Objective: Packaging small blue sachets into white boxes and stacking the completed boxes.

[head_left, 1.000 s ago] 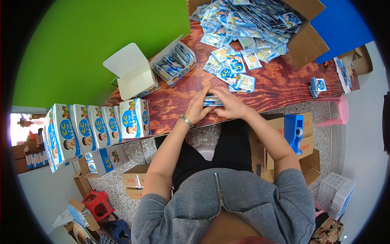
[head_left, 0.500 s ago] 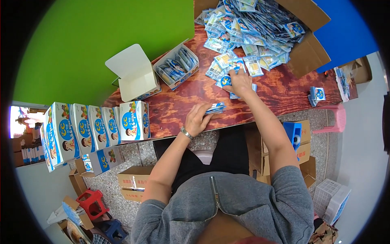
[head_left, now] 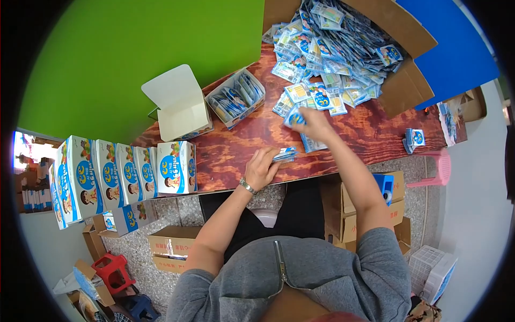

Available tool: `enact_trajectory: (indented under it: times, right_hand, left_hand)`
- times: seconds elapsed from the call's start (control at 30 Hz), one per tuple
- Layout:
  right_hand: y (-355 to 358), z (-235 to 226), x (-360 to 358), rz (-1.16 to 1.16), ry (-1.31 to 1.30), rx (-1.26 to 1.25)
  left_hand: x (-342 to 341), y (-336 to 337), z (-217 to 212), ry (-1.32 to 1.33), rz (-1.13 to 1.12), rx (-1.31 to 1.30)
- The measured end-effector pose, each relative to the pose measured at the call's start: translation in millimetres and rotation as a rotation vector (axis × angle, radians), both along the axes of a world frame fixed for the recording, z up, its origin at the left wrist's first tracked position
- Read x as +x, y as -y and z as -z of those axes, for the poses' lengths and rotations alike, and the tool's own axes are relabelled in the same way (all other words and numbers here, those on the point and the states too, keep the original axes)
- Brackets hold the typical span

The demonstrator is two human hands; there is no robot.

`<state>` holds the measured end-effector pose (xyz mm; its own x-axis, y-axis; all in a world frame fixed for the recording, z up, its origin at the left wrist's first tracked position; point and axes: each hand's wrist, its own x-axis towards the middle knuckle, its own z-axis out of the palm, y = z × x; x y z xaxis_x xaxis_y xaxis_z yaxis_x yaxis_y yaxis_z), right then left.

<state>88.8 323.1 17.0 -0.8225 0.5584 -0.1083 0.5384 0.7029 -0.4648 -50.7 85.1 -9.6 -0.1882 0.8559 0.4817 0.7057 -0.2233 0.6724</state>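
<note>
Drawn back from the loose packets where it had lain half a second earlier, the person's bare right hand (head_left: 315,126) had come nearer the body with one flat blue-and-white plastic packet (head_left: 294,117), somewhat blurred; its thumb and fingers were clamped on that packet, just above the red-brown wood-grained table (head_left: 225,153). Meanwhile the bare left hand (head_left: 260,167), with a metal-banded wristwatch (head_left: 248,186) at its wrist, had stayed near the table's front edge; its thumb and fingers were closed on a small stack of the same blue-and-white packets (head_left: 286,154), whose free end pointed to the right. Another blue-and-white packet (head_left: 312,144) lay partly hidden beneath the right wrist; beyond the right hand spread a loose cluster of clear-windowed packets (head_left: 322,97), and past it a great heap of similar packets (head_left: 343,53) spilled from a brown cardboard carton (head_left: 409,88). Left of the cluster stood an open white cardboard box with a printed blue side (head_left: 249,111), packed with packets; just beside it stood a second white box with its lid raised (head_left: 185,123); farther left, a row of printed white-and-blue boxes (head_left: 85,180) lined the table's edge; near the right end sat a small separate pile of packets (head_left: 416,138).
</note>
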Motion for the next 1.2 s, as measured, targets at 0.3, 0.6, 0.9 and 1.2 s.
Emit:
enact_trajectory:
  times: [0.3,0.6,0.9,1.2]
  right_hand:
    - [-86,3,-2,0.696,0.276,0.039]
    - [-96,-35,-33,-0.288,0.148,0.363]
    - [-104,-46,-36,-0.167,-0.043,0.116]
    - [-77,-23,-2,-0.020,0.139,0.347]
  left_hand:
    - [0,-1,-3,0.011,-0.013,-0.029]
    - [1,-2,-1,0.019,-0.022,-0.039]
    - [0,-2,1,0.028,-0.013,-0.011]
    - [0,-1,-2,0.019,0.001,-0.046]
